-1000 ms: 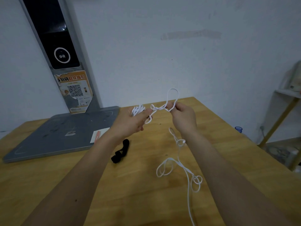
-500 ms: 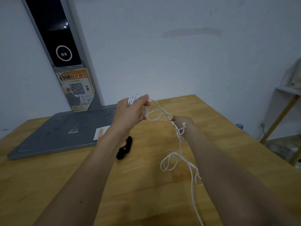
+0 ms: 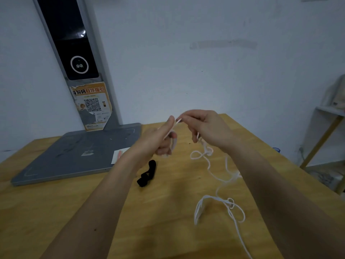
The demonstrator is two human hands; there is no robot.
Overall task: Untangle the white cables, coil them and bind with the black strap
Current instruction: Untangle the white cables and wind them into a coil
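Note:
My left hand [image 3: 158, 139] holds a small bundle of white cable loops in its curled fingers, above the wooden table [image 3: 56, 212]. My right hand [image 3: 207, 128] pinches a short stretch of the white cable [image 3: 211, 165] close to the left thumb. From the right hand the cable hangs down in tangled loops and knots, trails across the table and runs off the bottom edge of the view. The black strap [image 3: 147, 173] lies crumpled on the table just below my left wrist, untouched.
A grey flat base [image 3: 74, 156] with a tall leaning post [image 3: 74, 53] bearing a screen and an orange QR sticker stands at the back left. A white paper slip [image 3: 119, 156] lies on its corner. A shelf [image 3: 328, 131] stands beyond the table's right edge.
My right hand has risen from low near the table up to the left hand. The left hand dropped slightly and turned. The hanging cable loops shifted right and lie more on the table.

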